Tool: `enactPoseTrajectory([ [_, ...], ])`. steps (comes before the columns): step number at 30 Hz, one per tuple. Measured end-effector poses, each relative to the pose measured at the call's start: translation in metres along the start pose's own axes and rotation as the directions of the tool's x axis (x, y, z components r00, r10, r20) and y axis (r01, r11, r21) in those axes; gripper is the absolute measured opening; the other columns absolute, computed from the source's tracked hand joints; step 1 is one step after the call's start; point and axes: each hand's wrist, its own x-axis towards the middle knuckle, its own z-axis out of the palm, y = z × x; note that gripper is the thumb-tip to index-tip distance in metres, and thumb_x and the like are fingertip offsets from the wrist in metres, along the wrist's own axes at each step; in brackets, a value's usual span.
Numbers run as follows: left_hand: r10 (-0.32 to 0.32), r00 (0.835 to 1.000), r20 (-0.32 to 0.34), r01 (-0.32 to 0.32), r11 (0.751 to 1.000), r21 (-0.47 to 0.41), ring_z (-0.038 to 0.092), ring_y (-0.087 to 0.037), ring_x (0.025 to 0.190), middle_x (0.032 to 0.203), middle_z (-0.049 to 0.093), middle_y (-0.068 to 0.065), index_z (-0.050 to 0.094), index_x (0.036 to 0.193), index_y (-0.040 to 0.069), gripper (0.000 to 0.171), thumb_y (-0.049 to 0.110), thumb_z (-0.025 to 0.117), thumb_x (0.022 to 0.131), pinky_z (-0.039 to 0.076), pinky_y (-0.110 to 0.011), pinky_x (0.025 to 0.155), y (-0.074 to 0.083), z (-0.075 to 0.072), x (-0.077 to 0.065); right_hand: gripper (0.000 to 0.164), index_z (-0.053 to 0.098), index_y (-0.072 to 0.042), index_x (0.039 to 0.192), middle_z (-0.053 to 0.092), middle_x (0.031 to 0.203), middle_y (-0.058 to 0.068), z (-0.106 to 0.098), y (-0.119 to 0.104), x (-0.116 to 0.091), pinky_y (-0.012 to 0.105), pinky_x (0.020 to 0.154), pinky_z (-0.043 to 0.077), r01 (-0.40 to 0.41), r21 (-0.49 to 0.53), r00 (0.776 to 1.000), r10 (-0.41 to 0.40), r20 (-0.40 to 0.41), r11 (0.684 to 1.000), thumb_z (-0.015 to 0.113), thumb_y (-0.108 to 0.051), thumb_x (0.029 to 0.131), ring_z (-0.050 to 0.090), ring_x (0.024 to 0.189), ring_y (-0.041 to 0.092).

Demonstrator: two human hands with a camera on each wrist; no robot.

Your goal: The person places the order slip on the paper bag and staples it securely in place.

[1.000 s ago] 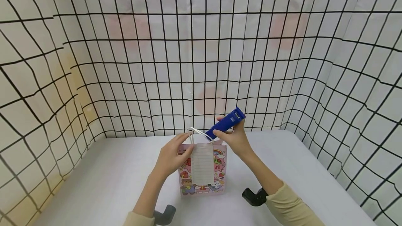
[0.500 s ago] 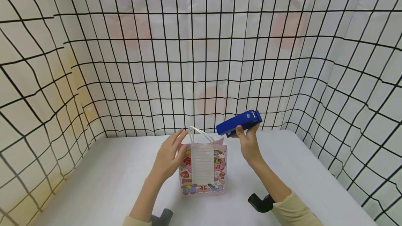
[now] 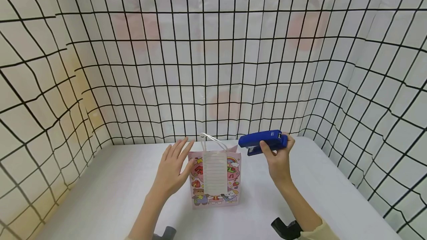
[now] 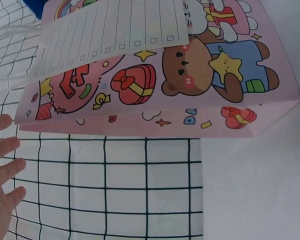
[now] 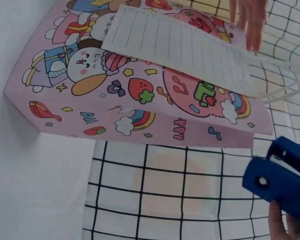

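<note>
A pink paper gift bag (image 3: 217,200) with cartoon animals stands upright on the white table. A lined checklist sheet (image 3: 215,173) lies against its front, below the white cord handles (image 3: 213,138). My right hand (image 3: 279,166) grips a blue stapler (image 3: 261,138) in the air, just right of the bag's top. The stapler's jaws stand apart at the end facing the bag, as the right wrist view also shows of the stapler (image 5: 277,182). My left hand (image 3: 171,171) has its fingers spread beside the bag's upper left edge and holds nothing.
Black grid netting (image 3: 218,62) over white sheeting rises behind the table (image 3: 133,184) and along both sides. Dark curved pieces (image 3: 286,229) sit at the wrists, low in the head view.
My right hand has drawn the stapler away from the bag's top to the right and somewhat lower, turning it nearly level. My left hand has let go of the bag's upper edge and moved left.
</note>
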Motion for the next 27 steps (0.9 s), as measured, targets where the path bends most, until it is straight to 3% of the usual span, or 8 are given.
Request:
enactPoseTrajectory([
  [4, -0.006, 1.0, -0.008, 0.006, 1.0, 0.024, 0.032, -0.027, 0.134, 0.143, 0.038, -0.007, 0.038, 0.138, 0.016, 0.054, 0.036, 0.048, 0.089, 0.019, -0.046, 0.11, -0.004, -0.001, -0.007, 0.055, 0.018, -0.013, 0.12, 0.04, 0.11, -0.002, -0.008, 0.0, -0.008, 0.009, 0.075, 0.045, -0.022, -0.064, 0.999, 0.021, -0.027, 0.998, 0.06, -0.007, 0.085, 0.051, 0.094, 0.007],
  [8, -0.017, 0.999, -0.031, 0.018, 0.999, 0.04, 0.034, -0.029, 0.132, 0.142, 0.04, -0.009, 0.041, 0.137, 0.015, 0.054, 0.036, 0.048, 0.088, 0.02, -0.048, 0.109, -0.009, -0.001, -0.013, 0.062, 0.021, -0.008, 0.127, 0.043, 0.11, 0.001, -0.017, 0.005, -0.014, 0.012, 0.068, 0.047, 0.006, -0.146, 1.0, -0.009, -0.019, 0.989, 0.064, -0.005, 0.082, 0.052, 0.088, 0.006],
  [13, -0.034, 0.998, -0.046, 0.036, 0.998, 0.048, 0.035, -0.03, 0.13, 0.142, 0.041, -0.009, 0.043, 0.135, 0.014, 0.053, 0.036, 0.049, 0.087, 0.02, -0.048, 0.109, -0.014, -0.002, -0.018, 0.049, 0.044, -0.014, 0.125, 0.049, 0.118, 0.001, -0.027, 0.012, -0.018, 0.011, 0.067, 0.048, 0.03, -0.275, 0.999, -0.037, -0.018, 0.961, 0.066, -0.009, 0.082, 0.051, 0.092, 0.002],
  [18, -0.058, 0.997, -0.054, 0.061, 0.996, 0.064, 0.037, -0.032, 0.129, 0.14, 0.043, -0.011, 0.044, 0.134, 0.014, 0.057, 0.038, 0.051, 0.084, 0.022, -0.05, 0.107, -0.014, -0.003, -0.025, 0.039, 0.051, -0.011, 0.115, 0.054, 0.113, 0.003, -0.038, 0.023, -0.025, 0.012, 0.068, 0.048, 0.026, -0.363, 0.999, -0.035, -0.018, 0.932, 0.069, -0.011, 0.08, 0.054, 0.092, 0.005],
  [24, -0.092, 0.995, -0.044, 0.096, 0.991, 0.091, 0.038, -0.032, 0.128, 0.138, 0.045, -0.012, 0.046, 0.133, 0.014, 0.059, 0.041, 0.055, 0.081, 0.023, -0.052, 0.106, -0.016, -0.001, -0.034, 0.035, 0.055, -0.009, 0.103, 0.06, 0.108, 0.013, -0.046, 0.037, -0.043, 0.031, 0.068, 0.054, 0.102, -0.532, 0.994, -0.108, 0.021, 0.841, 0.074, -0.012, 0.074, 0.061, 0.092, 0.03],
  [27, -0.101, 0.994, -0.045, 0.105, 0.989, 0.102, 0.039, -0.033, 0.127, 0.137, 0.045, -0.013, 0.047, 0.132, 0.013, 0.06, 0.042, 0.056, 0.08, 0.023, -0.053, 0.105, -0.019, 0.001, -0.039, 0.034, 0.057, -0.01, 0.098, 0.064, 0.103, 0.014, -0.049, 0.042, -0.053, 0.041, 0.066, 0.053, 0.093, -0.612, 0.994, -0.108, 0.012, 0.786, 0.077, -0.013, 0.07, 0.064, 0.089, 0.033],
])
